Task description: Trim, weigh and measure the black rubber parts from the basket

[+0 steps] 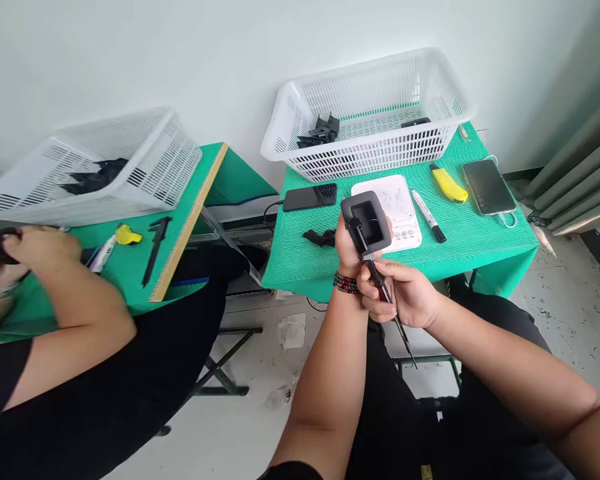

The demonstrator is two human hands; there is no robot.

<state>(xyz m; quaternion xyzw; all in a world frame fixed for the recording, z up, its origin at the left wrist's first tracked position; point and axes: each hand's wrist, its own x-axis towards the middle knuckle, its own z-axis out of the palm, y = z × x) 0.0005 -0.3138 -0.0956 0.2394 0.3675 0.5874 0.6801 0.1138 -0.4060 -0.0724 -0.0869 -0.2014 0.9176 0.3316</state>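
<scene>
My left hand (347,252), with a beaded bracelet at the wrist, grips a black square hollow plastic part (374,223) from behind, its open recess facing me. In my right hand (403,297) is a black caliper (381,283), held by its slider. The caliper's jaw end lies against the lower left of the part's rim; exact jaw contact is hard to make out. Its thin end points down towards my lap. Behind my hands sits a white digital scale (406,239), partly covered by them. Beside my left hand lies a small black crumpled piece (320,237).
On the green table cloth (500,247) are a phone (310,197), a marker (429,216), a yellow cutter (449,184) and another phone (489,187) with a cable. A white basket (355,157) holds black parts. At left, a co-worker's hand (43,247) works at another table.
</scene>
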